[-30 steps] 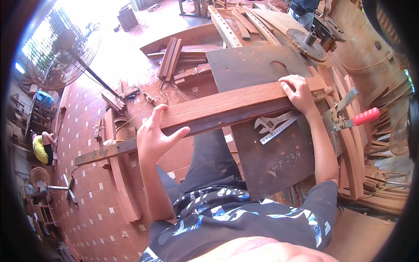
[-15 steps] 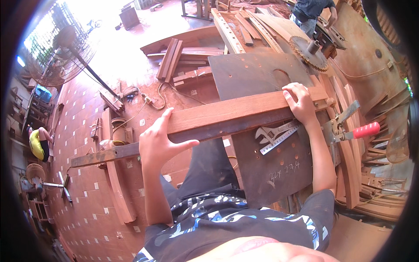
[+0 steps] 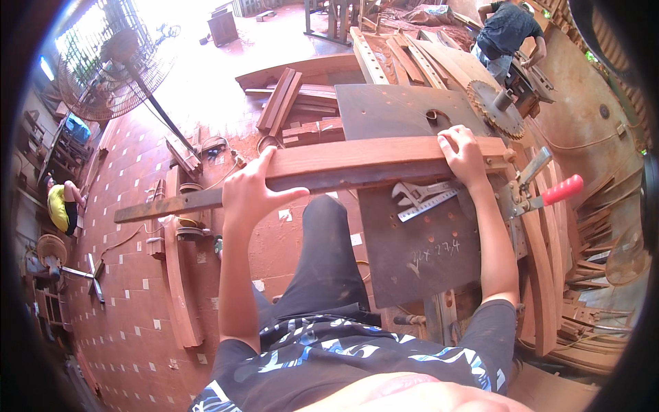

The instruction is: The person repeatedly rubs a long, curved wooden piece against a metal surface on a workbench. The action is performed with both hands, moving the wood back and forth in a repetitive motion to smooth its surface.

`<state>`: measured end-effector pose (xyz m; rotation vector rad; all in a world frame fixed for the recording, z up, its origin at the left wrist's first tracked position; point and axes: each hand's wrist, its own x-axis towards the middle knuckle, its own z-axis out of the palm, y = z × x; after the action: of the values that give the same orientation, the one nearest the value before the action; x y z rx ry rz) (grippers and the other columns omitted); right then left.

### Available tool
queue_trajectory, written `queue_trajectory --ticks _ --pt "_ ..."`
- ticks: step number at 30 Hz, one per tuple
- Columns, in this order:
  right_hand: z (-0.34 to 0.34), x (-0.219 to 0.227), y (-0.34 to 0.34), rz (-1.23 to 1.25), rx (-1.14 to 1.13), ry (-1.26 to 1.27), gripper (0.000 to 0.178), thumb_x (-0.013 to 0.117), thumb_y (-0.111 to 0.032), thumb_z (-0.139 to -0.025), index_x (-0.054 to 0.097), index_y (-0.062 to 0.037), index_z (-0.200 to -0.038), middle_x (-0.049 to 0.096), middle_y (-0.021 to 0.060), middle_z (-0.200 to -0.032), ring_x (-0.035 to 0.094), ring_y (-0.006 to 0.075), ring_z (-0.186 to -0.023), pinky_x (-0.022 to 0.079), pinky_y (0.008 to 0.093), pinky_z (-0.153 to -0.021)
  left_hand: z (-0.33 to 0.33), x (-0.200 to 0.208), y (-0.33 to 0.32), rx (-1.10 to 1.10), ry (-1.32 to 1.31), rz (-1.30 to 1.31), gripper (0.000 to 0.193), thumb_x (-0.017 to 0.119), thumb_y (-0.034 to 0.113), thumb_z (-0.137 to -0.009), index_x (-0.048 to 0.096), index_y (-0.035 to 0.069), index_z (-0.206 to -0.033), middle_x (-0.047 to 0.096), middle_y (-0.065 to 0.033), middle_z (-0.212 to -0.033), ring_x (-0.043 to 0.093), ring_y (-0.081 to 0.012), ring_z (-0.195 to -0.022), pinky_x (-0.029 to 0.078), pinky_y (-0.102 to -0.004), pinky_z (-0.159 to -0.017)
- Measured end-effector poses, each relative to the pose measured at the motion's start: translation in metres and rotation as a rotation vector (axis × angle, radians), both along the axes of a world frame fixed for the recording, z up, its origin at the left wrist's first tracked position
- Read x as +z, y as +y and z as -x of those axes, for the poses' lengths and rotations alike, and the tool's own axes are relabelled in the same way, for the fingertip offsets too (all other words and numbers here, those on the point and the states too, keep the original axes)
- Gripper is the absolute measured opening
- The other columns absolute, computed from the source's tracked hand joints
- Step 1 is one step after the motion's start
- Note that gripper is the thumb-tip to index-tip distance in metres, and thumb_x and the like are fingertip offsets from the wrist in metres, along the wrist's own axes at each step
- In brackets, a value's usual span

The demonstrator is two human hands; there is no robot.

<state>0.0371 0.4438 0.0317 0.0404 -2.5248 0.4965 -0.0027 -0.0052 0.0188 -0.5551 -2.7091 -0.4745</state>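
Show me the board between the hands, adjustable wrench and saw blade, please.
Board [image 3: 367, 155], head view: middle of its top face.
Adjustable wrench [image 3: 414, 192], head view: near its head.
Saw blade [image 3: 488, 110], head view: its flat face.

The plank is wood, smooth and matt. The worktop looks like dull metal with a scuffed face. The wrench is metal with a soft sheen; the toothed saw blade, rougher, duller metal. The clamp handle looks like glossy plastic, the shirt matt cloth.
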Motion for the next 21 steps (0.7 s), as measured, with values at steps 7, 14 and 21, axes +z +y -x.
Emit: queue_trajectory --ticks 7,14,21 --pt "0.002 -0.004 0.006 0.039 0.039 0.048 0.020 0.066 -0.021 -0.093 0.074 -0.0045 -0.100 0.068 0.0125 -0.105 0.062 0.0316 -0.110 0.047 0.0413 -0.099 0.002 0.005 0.006 0.047 -0.119 0.045 0.123 0.066 0.095 -0.058 0.054 0.011 -0.147 0.074 -0.0169 -0.116 0.074 -0.0274 -0.104 0.058 -0.0365 -0.087" --pt "0.001 -0.007 0.008 0.051 0.031 0.055 0.022 0.066 -0.025 -0.093 0.076 -0.0067 -0.100 0.067 0.0125 -0.109 0.061 0.0312 -0.113 0.046 0.0411 -0.102 0.004 0.010 0.010 0.115 -0.289 0.159 0.128 0.061 0.099 -0.057 0.051 0.011 -0.150 0.074 -0.0176 -0.113 0.074 -0.0300 -0.101 0.058 -0.0384 -0.087" --pt "0.004 -0.010 0.009 0.041 0.026 0.071 0.021 0.064 -0.025 -0.092 0.075 -0.0073 -0.098 0.067 0.0139 -0.111 0.061 0.0324 -0.114 0.047 0.0412 -0.102 0.005 -0.007 0.007 0.144 -0.085 0.097 0.128 0.065 0.096 -0.057 0.054 0.004 -0.145 0.072 -0.0198 -0.121 0.070 -0.0346 -0.112 0.056 -0.0446 -0.096"
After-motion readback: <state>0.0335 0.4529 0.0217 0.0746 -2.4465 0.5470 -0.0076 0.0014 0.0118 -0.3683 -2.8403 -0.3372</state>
